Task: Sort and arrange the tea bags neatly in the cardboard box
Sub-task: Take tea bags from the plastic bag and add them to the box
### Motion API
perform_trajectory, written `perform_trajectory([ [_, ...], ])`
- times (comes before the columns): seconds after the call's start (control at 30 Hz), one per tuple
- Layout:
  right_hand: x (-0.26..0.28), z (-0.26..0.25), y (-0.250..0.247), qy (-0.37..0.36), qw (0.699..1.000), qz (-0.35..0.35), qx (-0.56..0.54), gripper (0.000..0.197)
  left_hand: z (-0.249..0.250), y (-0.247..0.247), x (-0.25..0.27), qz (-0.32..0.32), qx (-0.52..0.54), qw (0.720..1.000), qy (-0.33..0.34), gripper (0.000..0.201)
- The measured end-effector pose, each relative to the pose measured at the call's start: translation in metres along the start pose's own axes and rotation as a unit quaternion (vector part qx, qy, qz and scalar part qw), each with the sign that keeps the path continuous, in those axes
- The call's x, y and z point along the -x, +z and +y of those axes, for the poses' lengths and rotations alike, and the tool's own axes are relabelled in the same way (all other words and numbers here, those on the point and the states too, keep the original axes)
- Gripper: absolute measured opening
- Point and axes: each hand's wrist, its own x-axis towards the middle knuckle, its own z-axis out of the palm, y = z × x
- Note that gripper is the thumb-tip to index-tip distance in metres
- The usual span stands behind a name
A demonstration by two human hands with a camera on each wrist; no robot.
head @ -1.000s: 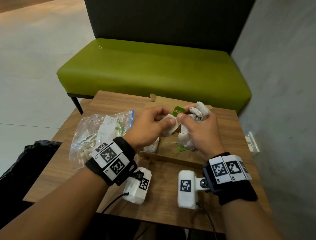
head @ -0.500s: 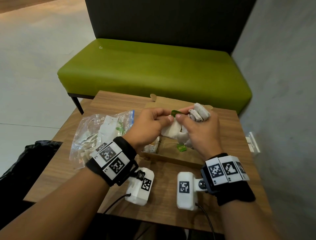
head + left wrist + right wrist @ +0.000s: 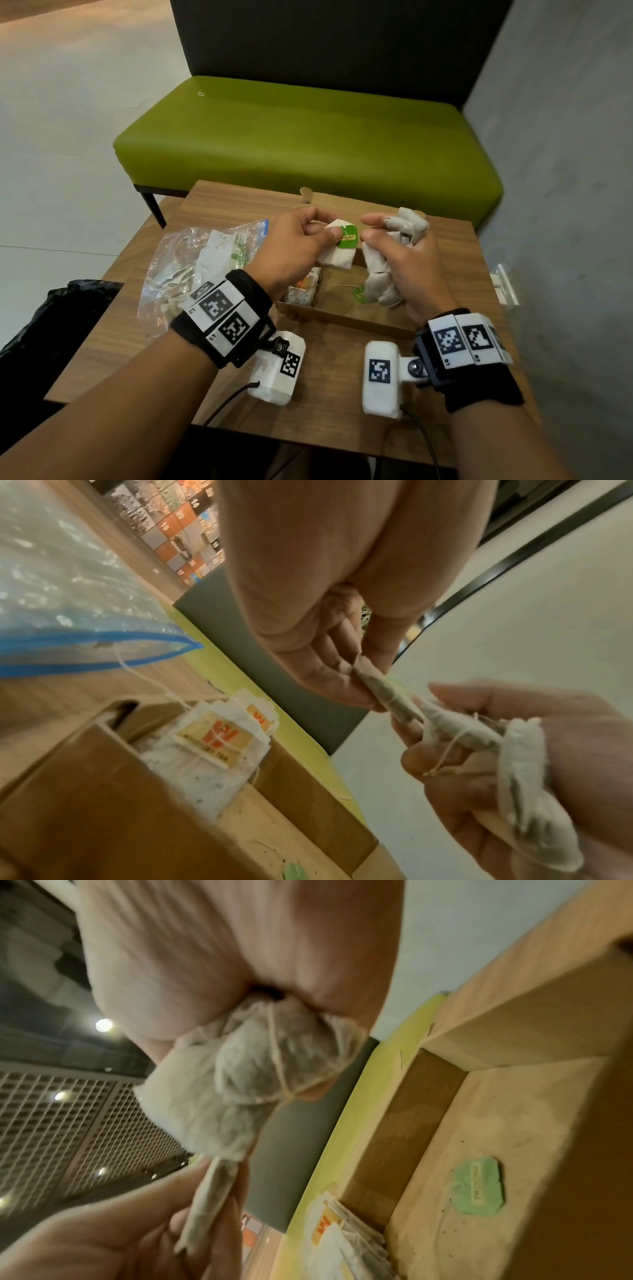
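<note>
**Hands over box, tea bags held in both**

Left hand (image 3: 294, 240): a single white paper tea bag with a green tag (image 3: 337, 255) is pinched between thumb and forefinger, held above the open brown cardboard box (image 3: 346, 317). In the left wrist view the bag is seen edge-on, clamped at the fingertips.

Right hand (image 3: 407, 270): fingers are curled round a crumpled bunch of grey-white tea bags (image 3: 399, 240), which sticks out above and below the fist. A string is wound across the bunch in the right wrist view. A second green tag (image 3: 359, 294) hangs at the lower end of the bunch, just over the box floor.

The two hands are held close together, a narrow gap seen between them in the head view.

Box interior: a small upright stack of white tea bags with orange-and-yellow tags (image 3: 219, 739) is set against the left end wall. Loose string is seen on the floor of the box.

Wooden desk (image 3: 329, 387): box lies toward the far edge. A clear plastic zip bag with a blue seal (image 3: 198, 260) lies left of the box, more tea bags visible inside. A green padded bench (image 3: 308, 137) stands beyond the desk.
</note>
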Motion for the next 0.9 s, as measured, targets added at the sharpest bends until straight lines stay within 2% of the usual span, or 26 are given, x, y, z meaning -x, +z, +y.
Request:
perform_trajectory([
  [0.07, 0.000, 0.001, -0.002, 0.033, 0.999, 0.000, -0.007, 0.004, 0.000, 0.003, -0.001, -0.001, -0.016, 1.000, 0.011, 0.003],
  [0.13, 0.002, 0.003, -0.004, 0.056, 0.998, 0.016, 0.013, 0.005, 0.000, 0.007, -0.003, 0.000, -0.056, 0.998, 0.034, 0.007],
  [0.2, 0.004, 0.003, -0.008, 0.076, 0.996, 0.037, -0.013, 0.005, 0.000, 0.014, -0.006, 0.005, -0.103, 0.993, 0.056, 0.013],
  [0.23, 0.003, 0.004, -0.012, 0.088, 0.994, 0.051, -0.038, 0.011, 0.001, 0.018, -0.008, 0.008, -0.123, 0.990, 0.062, 0.014],
  [0.27, 0.004, 0.003, -0.017, 0.105, 0.990, 0.067, -0.063, 0.016, 0.002, 0.023, -0.010, 0.011, -0.141, 0.988, 0.065, 0.014],
  [0.47, 0.004, 0.009, -0.046, 0.203, 0.960, 0.146, -0.130, 0.013, 0.002, 0.058, -0.026, -0.020, -0.220, 0.974, 0.055, 0.004],
  [0.57, 0.004, 0.024, -0.056, 0.200, 0.965, 0.170, -0.016, 0.018, -0.006, 0.073, -0.037, -0.028, -0.241, 0.970, 0.018, 0.007],
  [0.63, 0.007, 0.028, -0.060, 0.203, 0.963, 0.166, 0.066, 0.032, -0.013, 0.081, -0.043, -0.030, -0.249, 0.968, -0.012, 0.010],
  [0.8, 0.013, 0.034, -0.071, 0.235, 0.950, 0.142, 0.151, 0.024, -0.026, 0.096, -0.051, -0.023, -0.309, 0.950, -0.035, 0.004],
  [0.9, 0.014, 0.038, -0.071, 0.250, 0.945, 0.121, 0.174, 0.030, -0.031, 0.101, -0.055, -0.024, -0.329, 0.943, -0.039, 0.003],
])
